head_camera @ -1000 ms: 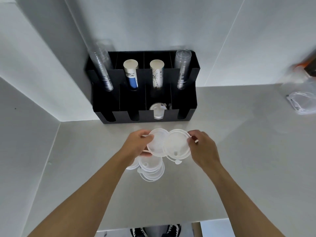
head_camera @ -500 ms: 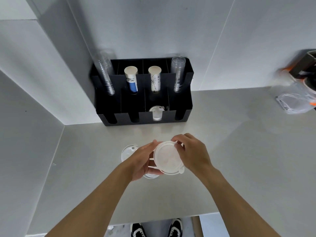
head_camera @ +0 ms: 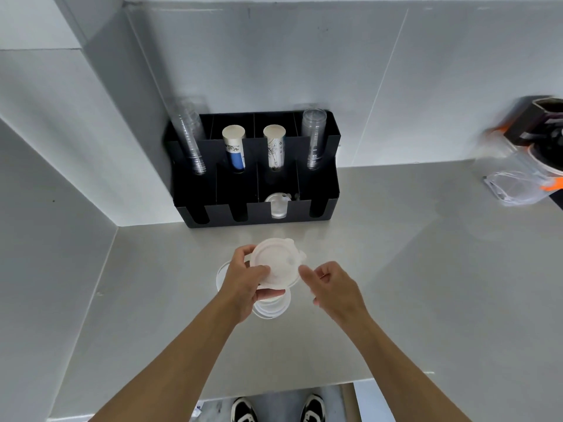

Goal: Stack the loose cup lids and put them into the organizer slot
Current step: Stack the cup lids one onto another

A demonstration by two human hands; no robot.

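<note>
My left hand (head_camera: 243, 284) grips a small stack of translucent white cup lids (head_camera: 278, 263) above the counter, thumb on top and fingers underneath. My right hand (head_camera: 332, 287) hovers just right of the stack, fingers loosely curled and off the lids. More loose lids (head_camera: 271, 309) lie on the counter under my left hand, and one lid's edge (head_camera: 220, 274) shows to its left. The black organizer (head_camera: 256, 216) stands against the back wall. Its third front slot holds several lids (head_camera: 277, 207).
Stacks of clear plastic cups (head_camera: 313, 138) and paper cups (head_camera: 234, 147) fill the organizer's rear compartments. A clear plastic bag with orange parts (head_camera: 518, 187) lies at the far right. A wall panel (head_camera: 54, 269) borders the counter on the left. The counter's front edge (head_camera: 274, 394) is near my feet.
The two lids held side by side have been joined into one stack. My right hand has let go and drawn slightly right; my left hand now holds the stack alone.
</note>
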